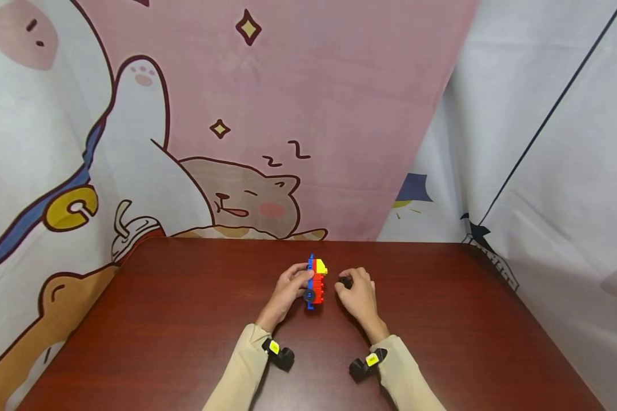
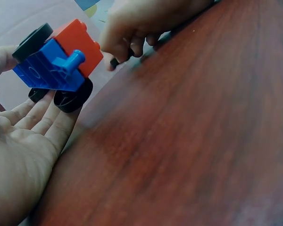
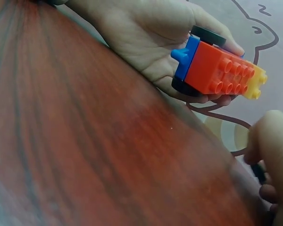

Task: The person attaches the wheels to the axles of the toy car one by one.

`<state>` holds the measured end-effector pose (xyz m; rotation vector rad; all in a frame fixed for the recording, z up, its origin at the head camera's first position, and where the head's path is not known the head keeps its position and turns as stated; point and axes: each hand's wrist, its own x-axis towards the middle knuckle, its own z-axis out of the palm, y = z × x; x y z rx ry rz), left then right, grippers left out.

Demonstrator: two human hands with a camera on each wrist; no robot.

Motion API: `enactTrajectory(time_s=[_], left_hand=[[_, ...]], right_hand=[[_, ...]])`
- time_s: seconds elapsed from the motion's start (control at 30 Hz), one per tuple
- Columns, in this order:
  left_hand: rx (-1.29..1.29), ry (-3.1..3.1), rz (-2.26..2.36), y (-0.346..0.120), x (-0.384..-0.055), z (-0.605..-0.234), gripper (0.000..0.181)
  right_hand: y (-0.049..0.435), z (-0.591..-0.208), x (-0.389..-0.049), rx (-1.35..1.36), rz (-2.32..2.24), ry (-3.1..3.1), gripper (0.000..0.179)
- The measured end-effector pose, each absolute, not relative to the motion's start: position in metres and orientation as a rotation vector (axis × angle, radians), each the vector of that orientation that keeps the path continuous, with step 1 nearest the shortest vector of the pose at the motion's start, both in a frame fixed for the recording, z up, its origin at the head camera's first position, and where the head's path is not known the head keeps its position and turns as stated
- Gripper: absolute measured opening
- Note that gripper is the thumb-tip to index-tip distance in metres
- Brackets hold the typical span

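My left hand point(image 1: 286, 291) holds a toy block car point(image 1: 317, 288) between thumb and fingers. The car has a blue base point(image 2: 49, 66) with black wheels point(image 2: 74, 96), a red studded brick point(image 3: 217, 70) and a yellow brick point(image 3: 255, 82) at its far end. A blue hitch peg point(image 2: 75, 59) sticks out of the near end. Just right of the car, my right hand point(image 1: 359, 291) pinches a small black wheel-like piece point(image 1: 345, 282), mostly hidden by the fingers. In the right wrist view, only a dark edge of this piece point(image 3: 258, 173) shows beside the fingers.
Both hands are over a reddish-brown table point(image 1: 185, 331). Behind its far edge hangs a pink and white cartoon cloth point(image 1: 339, 114), with more white cloth point(image 1: 560, 171) along the right. Each wrist wears a black camera point(image 1: 283, 357).
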<state>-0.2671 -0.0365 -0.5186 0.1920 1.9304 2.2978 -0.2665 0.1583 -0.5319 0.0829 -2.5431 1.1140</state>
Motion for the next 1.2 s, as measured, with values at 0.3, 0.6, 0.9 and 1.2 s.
enactTrajectory(time_s=[0.3,0.6,0.9,1.2], left_hand=[[0.202,1.939,2.290,-0.037,-0.266,-0.518,0.048],[0.223,1.953,2.277,-0.036,-0.268,-0.521,0.050],[0.207,1.961,2.286,-0.036,-0.267,-0.519,0.050],[0.200,1.994,2.272,-0.034,-0.267,-0.521,0.048]], right_hand=[[0.159,-0.527,-0.265,-0.043,1.367,-2.226,0.020],[0.158,-0.529,-0.265,0.156,1.376,-2.038,0.025],[0.156,-0.528,-0.269,0.236,1.275,-1.886,0.037],[0.138,-0.529,-0.261,0.444,1.250,-1.840,0.038]])
